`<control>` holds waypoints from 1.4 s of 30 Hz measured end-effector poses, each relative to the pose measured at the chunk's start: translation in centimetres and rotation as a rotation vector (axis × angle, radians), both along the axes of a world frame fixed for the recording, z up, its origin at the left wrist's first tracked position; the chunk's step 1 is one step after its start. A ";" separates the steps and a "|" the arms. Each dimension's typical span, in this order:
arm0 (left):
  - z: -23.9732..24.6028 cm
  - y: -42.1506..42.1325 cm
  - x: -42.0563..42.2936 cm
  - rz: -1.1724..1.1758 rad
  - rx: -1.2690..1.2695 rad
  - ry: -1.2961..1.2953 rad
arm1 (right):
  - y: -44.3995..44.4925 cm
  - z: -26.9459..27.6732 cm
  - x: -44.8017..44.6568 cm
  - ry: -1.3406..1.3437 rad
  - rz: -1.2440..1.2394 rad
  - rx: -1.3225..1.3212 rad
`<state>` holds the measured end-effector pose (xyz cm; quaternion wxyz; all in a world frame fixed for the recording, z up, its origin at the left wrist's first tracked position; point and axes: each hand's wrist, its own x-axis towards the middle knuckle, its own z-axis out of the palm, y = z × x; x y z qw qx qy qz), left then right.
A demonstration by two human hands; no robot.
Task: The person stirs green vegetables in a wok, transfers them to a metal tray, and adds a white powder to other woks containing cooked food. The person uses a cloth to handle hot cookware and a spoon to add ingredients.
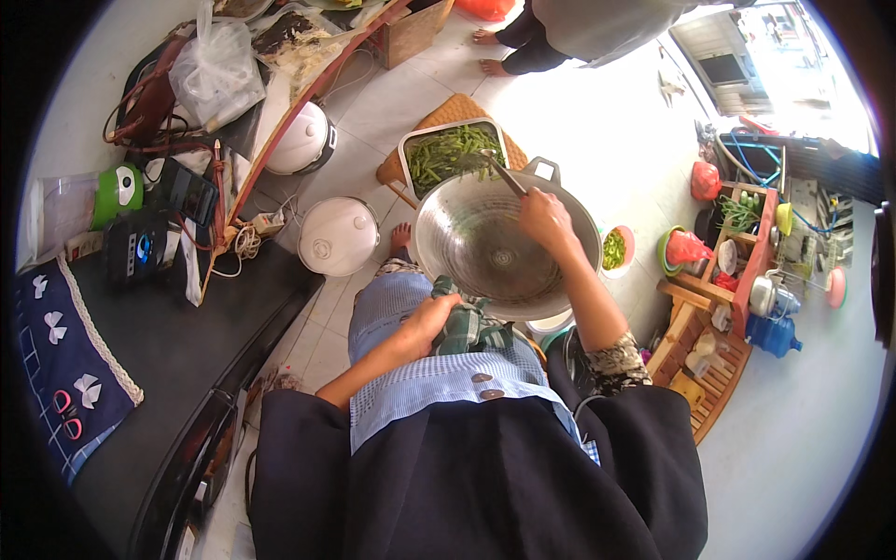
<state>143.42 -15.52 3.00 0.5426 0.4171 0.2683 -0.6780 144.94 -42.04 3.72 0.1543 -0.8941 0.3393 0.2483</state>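
A large metal wok [462, 241], looking almost bare inside, leans over a white-rimmed rectangular tray [404, 155]. Cut green vegetables [448, 150], long and thin like beans, fill that tray. My left hand [427, 320] grips a dark green checked cloth [476, 327] against the wok's near rim; the cloth hides the handle there. Above the wok, my right hand [547, 218] holds the handle of a metal spatula [505, 173]. The spatula's head is over the tray's right side, at the vegetables. The wok's far handle [543, 168] shows beyond its rim.
Under the tray is a brown woven-topped stool [458, 108]. Left of the wok stand a white-lidded pot [339, 236] and a white rice cooker [297, 140]. A pink bowl [616, 250] of chopped greens sits right. Another person [539, 42] stands ahead; a wooden bench [689, 357] is at right.
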 end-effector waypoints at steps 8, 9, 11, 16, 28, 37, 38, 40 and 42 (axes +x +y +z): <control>0.6 0.4 0.4 0.011 -0.012 -0.002 | -1.1 5.1 -5.6 0.253 0.214 -0.138; 0.8 0.3 0.5 0.037 -0.011 0.003 | -0.8 4.7 -5.7 0.195 0.199 -0.127; 1.1 0.2 0.6 0.093 -0.006 0.023 | 0.0 3.3 -5.4 0.146 0.172 -0.115; 1.7 0.2 0.9 0.003 0.013 -0.040 | 1.3 -0.6 -2.6 -0.007 0.099 -0.122; 0.9 0.6 -0.4 0.056 -0.010 -0.090 | 1.3 1.4 -4.2 0.016 0.059 0.014; 3.4 0.2 0.0 -0.040 0.009 -0.137 | 1.0 -2.7 -2.2 -0.205 -0.056 0.031; 3.7 0.2 -0.1 -0.034 0.005 -0.142 | 0.7 -3.0 -2.1 -0.194 -0.069 0.013; 4.1 0.3 -0.2 -0.051 0.006 -0.198 | 0.5 -3.2 -2.0 -0.187 -0.064 0.022; 4.2 0.3 -0.5 -0.058 0.003 -0.244 | 0.5 -3.1 -2.0 -0.173 -0.062 0.021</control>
